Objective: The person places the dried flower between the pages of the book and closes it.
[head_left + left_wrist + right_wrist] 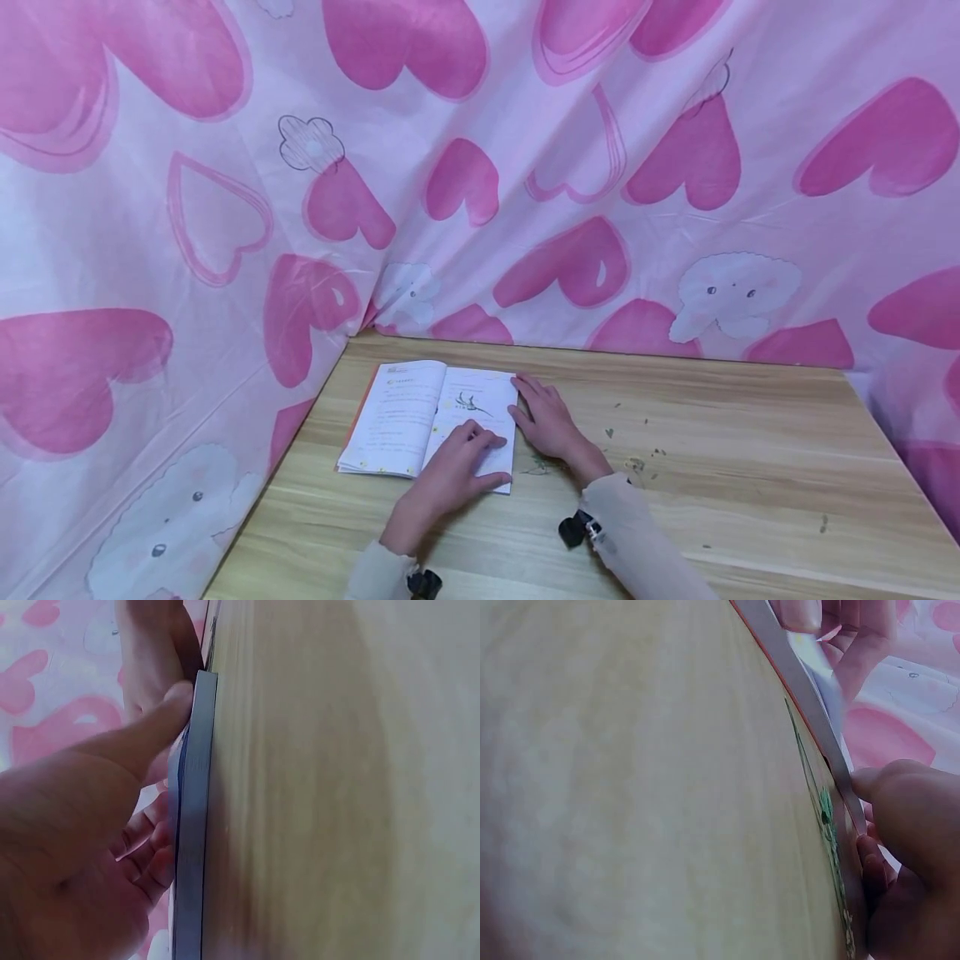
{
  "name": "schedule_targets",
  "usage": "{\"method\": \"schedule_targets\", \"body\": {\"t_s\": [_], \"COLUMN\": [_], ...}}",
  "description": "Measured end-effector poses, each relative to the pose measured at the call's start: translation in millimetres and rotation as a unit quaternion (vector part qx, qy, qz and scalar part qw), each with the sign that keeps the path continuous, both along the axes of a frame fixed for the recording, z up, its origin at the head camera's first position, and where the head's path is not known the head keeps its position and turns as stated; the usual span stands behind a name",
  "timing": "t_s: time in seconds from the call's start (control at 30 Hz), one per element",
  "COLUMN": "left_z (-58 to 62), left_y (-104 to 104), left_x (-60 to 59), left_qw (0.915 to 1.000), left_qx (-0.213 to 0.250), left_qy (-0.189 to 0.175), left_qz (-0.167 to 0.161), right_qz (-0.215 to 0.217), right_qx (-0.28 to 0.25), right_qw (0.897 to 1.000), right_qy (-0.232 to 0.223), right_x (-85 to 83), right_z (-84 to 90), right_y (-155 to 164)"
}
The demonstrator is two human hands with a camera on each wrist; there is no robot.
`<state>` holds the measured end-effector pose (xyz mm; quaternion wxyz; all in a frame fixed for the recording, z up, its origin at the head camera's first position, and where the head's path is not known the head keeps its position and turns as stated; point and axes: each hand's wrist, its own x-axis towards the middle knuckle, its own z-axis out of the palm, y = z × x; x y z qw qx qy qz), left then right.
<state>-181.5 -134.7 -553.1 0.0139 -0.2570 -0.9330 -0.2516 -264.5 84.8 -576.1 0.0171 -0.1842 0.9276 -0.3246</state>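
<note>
A thin white paperback booklet with an orange cover edge [427, 421] lies open flat near the back left corner of the pale wood-grain table [750, 467], its printed pages facing up and a small drawn figure on the right-hand page. The left hand [450, 479] rests palm down on the lower part of that right page, fingers relaxed and slightly spread, the thumb lying along the booklet's near edge; the left wrist view shows the thumb against the stacked page edges. The right hand [547, 421] lies flat at the booklet's right edge, fingers straight, tips touching the outer margin of the page. The step in hand looks like flattening the booklet or readying a page turn; a turn would call for one fingertip to lift a single smooth, limp sheet at its outer edge while the other hand keeps the spread pinned. Small greenish marks [637, 462] dot the table right of the hands. A soft pink cloth with heart prints [480, 167] hangs behind.
</note>
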Motion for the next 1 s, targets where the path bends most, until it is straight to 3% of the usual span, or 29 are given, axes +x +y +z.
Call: {"method": "schedule_targets", "body": {"t_s": [0.2, 0.47, 0.7, 0.8, 1.0], "left_z": [-1.1, 0.4, 3.1, 5.2, 14.1], "left_y": [3, 7, 10, 13, 18], "left_x": [0.1, -1.3, 2.9, 6.6, 14.4], "left_qw": [0.9997, 0.9977, 0.9962, 0.9931, 0.9812], "left_qx": [-0.02, -0.05, -0.053, -0.041, -0.034], "left_qy": [0.002, 0.044, 0.06, 0.093, 0.161], "left_qz": [0.011, -0.013, 0.036, 0.058, 0.101], "right_qz": [0.011, 0.039, 0.024, 0.019, 0.009], "right_qx": [0.009, 0.002, -0.033, -0.056, -0.044], "right_qw": [1.0, 0.999, 0.998, 0.998, 0.998], "right_qy": [-0.011, -0.024, -0.04, -0.035, -0.045], "right_x": [0.5, -1.0, -4.0, -5.3, -6.6], "right_z": [0.9, 4.1, 2.2, 1.2, 0.7], "right_y": [4, 10, 12, 13, 13]}}
